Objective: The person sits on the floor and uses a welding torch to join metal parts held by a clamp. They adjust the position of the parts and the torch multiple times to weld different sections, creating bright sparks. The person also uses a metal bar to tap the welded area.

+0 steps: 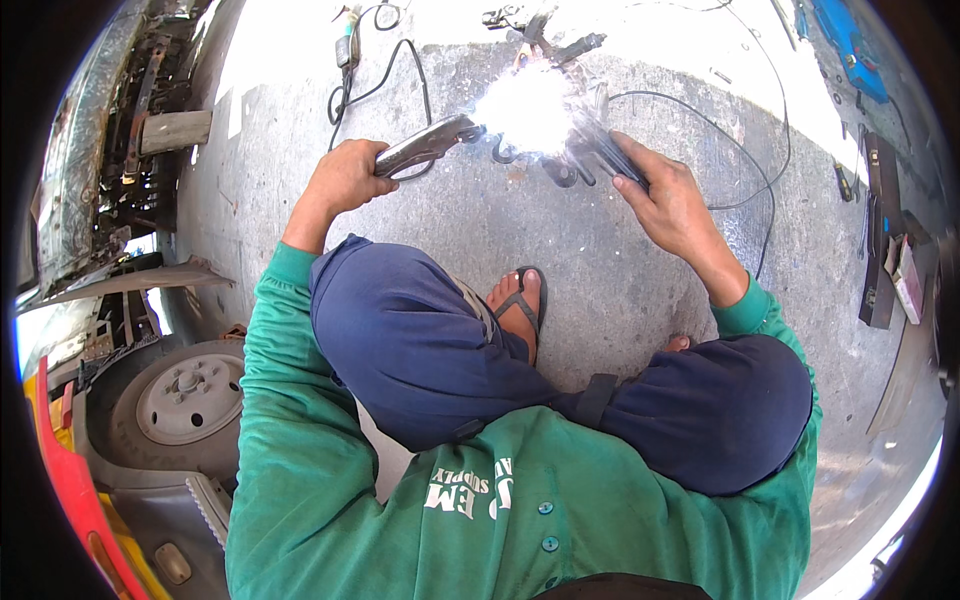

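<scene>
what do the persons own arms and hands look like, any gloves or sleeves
Both the left hand and the right hand are bare, with no gloves, and no ring or watch shows. The arms are in long, loose green sleeves, wrinkled along their length, ending in close-fitting green cuffs. I see no markings on the sleeves.

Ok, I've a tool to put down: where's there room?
Bare floor lies between the left foot and right hand, and between right sleeve and long dark bar. It's crowded around the glare: metal piece, left hand.
</scene>
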{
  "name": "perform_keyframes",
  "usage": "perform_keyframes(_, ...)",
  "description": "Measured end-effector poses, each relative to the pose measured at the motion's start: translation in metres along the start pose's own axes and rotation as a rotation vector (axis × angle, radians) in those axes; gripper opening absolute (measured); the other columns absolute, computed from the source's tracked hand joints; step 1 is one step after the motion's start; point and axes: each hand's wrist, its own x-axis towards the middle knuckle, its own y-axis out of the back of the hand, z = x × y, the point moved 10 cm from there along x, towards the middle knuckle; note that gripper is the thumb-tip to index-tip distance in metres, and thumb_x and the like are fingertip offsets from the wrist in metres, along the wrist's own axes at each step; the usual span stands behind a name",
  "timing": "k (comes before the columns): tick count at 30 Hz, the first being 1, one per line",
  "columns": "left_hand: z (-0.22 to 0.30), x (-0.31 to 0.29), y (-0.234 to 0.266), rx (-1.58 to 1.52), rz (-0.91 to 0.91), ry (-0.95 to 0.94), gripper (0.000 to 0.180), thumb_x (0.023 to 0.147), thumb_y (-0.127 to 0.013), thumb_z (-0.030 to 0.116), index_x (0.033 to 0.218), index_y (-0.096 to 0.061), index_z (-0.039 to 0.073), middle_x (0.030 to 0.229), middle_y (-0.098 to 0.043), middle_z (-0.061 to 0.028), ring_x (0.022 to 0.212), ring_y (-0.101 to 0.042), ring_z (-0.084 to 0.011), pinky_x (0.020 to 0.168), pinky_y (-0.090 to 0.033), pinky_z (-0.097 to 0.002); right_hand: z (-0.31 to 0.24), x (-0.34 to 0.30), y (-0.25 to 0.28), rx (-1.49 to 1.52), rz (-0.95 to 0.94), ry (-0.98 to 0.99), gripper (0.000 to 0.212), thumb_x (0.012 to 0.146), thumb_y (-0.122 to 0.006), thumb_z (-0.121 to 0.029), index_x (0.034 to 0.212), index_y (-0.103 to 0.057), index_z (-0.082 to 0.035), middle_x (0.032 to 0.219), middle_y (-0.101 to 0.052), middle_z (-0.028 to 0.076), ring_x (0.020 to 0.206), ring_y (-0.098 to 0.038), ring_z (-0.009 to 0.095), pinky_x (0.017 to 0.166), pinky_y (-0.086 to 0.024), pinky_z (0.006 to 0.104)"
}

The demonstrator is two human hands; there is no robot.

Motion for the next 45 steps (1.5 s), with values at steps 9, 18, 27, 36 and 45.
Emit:
perform_keyframes(9, 0.000, -0.001, -0.002, -0.011, -0.013, 0.024, 0.036, 0.080, -0.088, 0.023, 0.111, -0.079, 0.006, 0.087, -0.078, -0.0160, 0.084, -0.077, -0.0323, 0.079, -0.058, -0.0452, -0.003, 0.000, 0.003, 0.012, 0.030, 0.057, 0.053, 0.102, -0.067, -0.014, 0.151, -0.055, 0.001, 0.121, -0.074, 0.028, 0.109, -0.075, 0.042, 0.095, -0.059, 0.0489)
perform_keyframes(18, 0.001, -0.002, 0.000, -0.006, -0.004, 0.017, 0.033, 0.080, -0.088, 0.023, 0.108, -0.079, 0.006, 0.085, -0.078, -0.0158, 0.083, -0.076, -0.0326, 0.079, -0.058, -0.0451, -0.001, 0.000, -0.001, -0.010, 0.011, 0.029, 0.053, 0.102, -0.067, -0.015, 0.152, -0.055, 0.000, 0.130, -0.071, 0.029, 0.117, -0.073, 0.041, 0.101, -0.059, 0.0484)
perform_keyframes(27, 0.001, -0.001, 0.001, 0.008, 0.012, -0.002, 0.035, 0.080, -0.088, 0.023, 0.109, -0.080, 0.006, 0.087, -0.078, -0.0169, 0.085, -0.077, -0.0341, 0.080, -0.058, -0.0456, -0.002, 0.000, 0.000, 0.004, 0.040, 0.059, 0.053, 0.101, -0.068, -0.013, 0.152, -0.056, -0.002, 0.130, -0.071, 0.028, 0.115, -0.073, 0.041, 0.101, -0.058, 0.0477)
perform_keyframes(36, 0.002, -0.002, 0.000, -0.010, 0.014, -0.003, 0.035, 0.079, -0.088, 0.023, 0.108, -0.080, 0.005, 0.086, -0.078, -0.0173, 0.085, -0.076, -0.0346, 0.079, -0.058, -0.0454, -0.001, -0.007, 0.046, 0.209, 0.222, 0.005, 0.055, 0.095, -0.076, -0.014, 0.147, -0.061, -0.004, 0.109, -0.079, 0.021, 0.096, -0.079, 0.031, 0.085, -0.060, 0.0424)
perform_keyframes(45, 0.005, -0.006, 0.001, -0.016, 0.055, -0.036, 0.030, 0.081, -0.087, 0.019, 0.104, -0.077, 0.002, 0.073, -0.074, -0.0141, 0.067, -0.073, -0.0272, 0.068, -0.056, -0.0404, 0.004, -0.019, 0.053, 0.142, 0.218, -0.037, 0.052, 0.093, -0.078, -0.015, 0.141, -0.063, -0.002, 0.118, -0.076, 0.022, 0.105, -0.077, 0.032, 0.092, -0.059, 0.0427)
